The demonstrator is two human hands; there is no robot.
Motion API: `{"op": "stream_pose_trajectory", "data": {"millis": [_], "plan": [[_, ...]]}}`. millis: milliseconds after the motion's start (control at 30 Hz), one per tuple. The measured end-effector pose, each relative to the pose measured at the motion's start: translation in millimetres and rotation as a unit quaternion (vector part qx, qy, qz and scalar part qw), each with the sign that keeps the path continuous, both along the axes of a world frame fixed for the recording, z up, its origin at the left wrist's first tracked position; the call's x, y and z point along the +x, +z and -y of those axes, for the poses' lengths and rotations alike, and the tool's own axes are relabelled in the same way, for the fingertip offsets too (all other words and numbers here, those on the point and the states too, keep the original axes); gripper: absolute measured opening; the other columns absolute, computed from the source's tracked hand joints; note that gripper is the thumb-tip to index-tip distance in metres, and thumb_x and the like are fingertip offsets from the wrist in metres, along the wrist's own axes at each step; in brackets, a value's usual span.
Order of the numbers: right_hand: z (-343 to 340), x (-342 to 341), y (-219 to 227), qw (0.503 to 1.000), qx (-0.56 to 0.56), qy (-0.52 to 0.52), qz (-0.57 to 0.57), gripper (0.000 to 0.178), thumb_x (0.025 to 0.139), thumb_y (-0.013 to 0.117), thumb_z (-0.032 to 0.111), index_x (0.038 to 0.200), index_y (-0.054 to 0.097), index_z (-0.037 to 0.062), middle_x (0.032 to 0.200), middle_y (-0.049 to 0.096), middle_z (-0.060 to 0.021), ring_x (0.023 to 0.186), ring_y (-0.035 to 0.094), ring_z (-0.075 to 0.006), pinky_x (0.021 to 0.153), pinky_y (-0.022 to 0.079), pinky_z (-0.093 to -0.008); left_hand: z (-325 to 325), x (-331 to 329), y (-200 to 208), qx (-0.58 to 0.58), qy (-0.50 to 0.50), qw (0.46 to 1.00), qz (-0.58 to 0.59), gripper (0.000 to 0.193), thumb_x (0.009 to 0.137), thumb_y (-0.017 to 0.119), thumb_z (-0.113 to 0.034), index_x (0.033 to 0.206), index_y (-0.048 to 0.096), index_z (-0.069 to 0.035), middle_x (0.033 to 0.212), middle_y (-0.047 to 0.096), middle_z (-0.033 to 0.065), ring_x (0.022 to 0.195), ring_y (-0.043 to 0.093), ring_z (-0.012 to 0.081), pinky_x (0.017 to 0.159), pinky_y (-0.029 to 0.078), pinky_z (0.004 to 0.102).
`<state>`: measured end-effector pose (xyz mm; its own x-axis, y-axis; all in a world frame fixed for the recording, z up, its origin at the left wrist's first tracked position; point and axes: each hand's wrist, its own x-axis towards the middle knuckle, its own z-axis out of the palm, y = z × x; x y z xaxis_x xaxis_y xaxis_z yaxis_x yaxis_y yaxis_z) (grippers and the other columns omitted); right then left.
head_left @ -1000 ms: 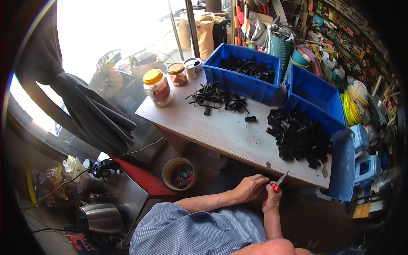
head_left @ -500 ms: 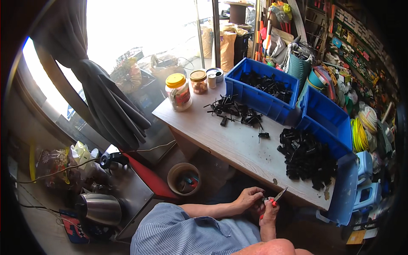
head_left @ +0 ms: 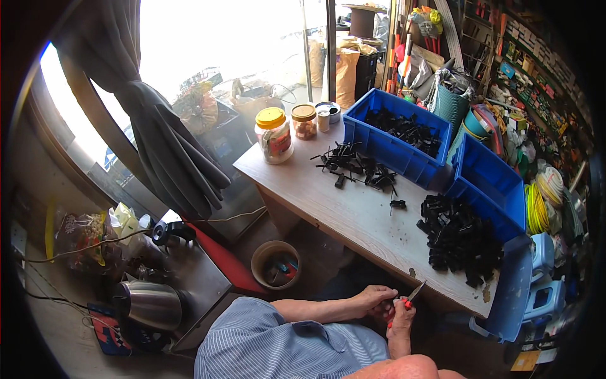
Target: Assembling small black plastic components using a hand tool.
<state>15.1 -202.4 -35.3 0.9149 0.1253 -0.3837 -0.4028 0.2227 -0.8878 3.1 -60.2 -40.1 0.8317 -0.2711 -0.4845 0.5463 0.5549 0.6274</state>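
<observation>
My right hand (head_left: pixel 400 322) is closed around a pair of red-handled pliers (head_left: pixel 415 293), their long tapered metal jaws pointing up and to the right, near the table's front edge. Just beside it, my left hand (head_left: pixel 375 299) has its fingers pinched together. Whatever they hold, if anything, is too small and too hidden to name. Both hands are close together above my lap, in front of the table (head_left: pixel 353 215). On the tabletop, a large heap of black plastic parts (head_left: pixel 459 237) lies to the right, and a looser scatter of black parts with thin stems (head_left: pixel 363 169) lies farther back.
A blue crate (head_left: pixel 398 151) of black parts and a second blue crate (head_left: pixel 489 183) stand along the far side. Lidded jars (head_left: pixel 274 142) occupy the back left corner. A bin (head_left: pixel 276 243) stands on the floor, left of the table. A metal kettle (head_left: pixel 151 305) sits at lower left.
The whole view has shifted slightly, so the table and crates appear a little farther right. Both hands stay close together, with the pliers still in the right one.
</observation>
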Motion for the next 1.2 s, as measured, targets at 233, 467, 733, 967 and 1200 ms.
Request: {"op": "stream_pose_trajectory", "data": {"millis": [233,467,733,967,1200], "plan": [[-4.6,0.7,0.3,1.000,-0.024,-0.017,0.009,0.010,0.083,0.064,0.012,0.087,0.055,0.0098,0.063,0.050,0.0012,0.051,0.049,-0.0099,0.045,0.042,-0.0246,10.3,18.4,0.1,-0.031,0.027,0.991,-0.128,0.017,0.088,0.061,-0.022,0.083,0.064,-0.005,0.059,0.058,0.0090,0.046,0.057,0.0219,0.040,0.044,0.0336],[-7.8,-8.2,3.9,0.997,-0.055,-0.050,0.008,0.011,0.083,0.065,0.013,0.083,0.054,0.0106,0.062,0.048,0.0018,0.049,0.046,-0.0097,0.043,0.039,-0.0249,20.4,17.4,0.6,0.023,0.039,0.992,-0.118,0.017,0.084,0.059,-0.021,0.081,0.060,-0.004,0.056,0.056,0.0101,0.044,0.054,0.0225,0.040,0.044,0.0375],[3.4,-2.2,-1.5,0.999,-0.030,-0.011,0.003,0.018,0.087,0.064,0.015,0.099,0.053,0.0070,0.072,0.050,-0.0002,0.057,0.049,-0.0088,0.051,0.040,-0.0212,1.8,10.8,0.7,0.055,-0.002,0.998,0.031,0.018,0.094,0.055,-0.020,0.098,0.061,-0.004,0.066,0.061,0.0060,0.049,0.056,0.0135,0.044,0.043,0.0257],[-0.6,5.6,7.4,0.998,0.054,-0.037,0.005,0.010,0.087,0.062,0.018,0.086,0.053,0.0135,0.065,0.047,0.0013,0.053,0.048,-0.0105,0.047,0.040,-0.0252,-30.3,-1.0,10.0,0.066,-0.065,0.960,0.265,0.041,0.096,0.054,-0.014,0.134,0.053,0.001,0.100,0.068,0.0087,0.083,0.066,0.0142,0.067,0.054,0.0271],[9.3,0.9,-11.9,0.997,0.065,-0.035,-0.001,0.014,0.086,0.065,0.020,0.093,0.057,0.0120,0.074,0.050,0.0023,0.065,0.050,-0.0089,0.057,0.040,-0.0234,-35.9,-6.0,3.2,0.129,-0.072,0.884,0.444,0.049,0.090,0.066,-0.006,0.135,0.050,0.002,0.113,0.066,0.0148,0.097,0.067,0.0238,0.082,0.056,0.0375]]}}
